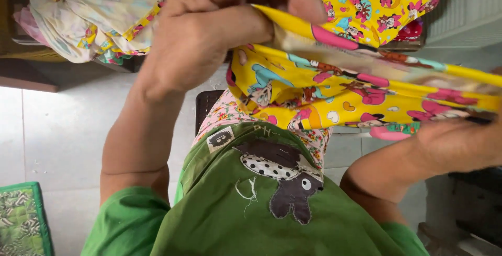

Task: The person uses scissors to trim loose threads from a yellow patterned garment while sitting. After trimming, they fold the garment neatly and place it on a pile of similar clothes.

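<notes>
A yellow cloth point(334, 91) printed with cartoon figures is stretched across the upper right of the head view. My left hand point(209, 31) is closed on its folded edge near the top centre, knuckles toward the camera. My right hand point(460, 143) grips the cloth's other end at the right edge, partly blurred and partly cut off by the frame. The cloth hangs down over my lap, above a green top point(219, 219) with a dark animal patch sewn on.
A pile of pale printed fabrics point(89, 15) lies at the upper left. More of the yellow printed cloth point(387, 5) is heaped at the top right. A green quilted mat point(23, 219) sits on the tiled floor point(57, 130) at the lower left.
</notes>
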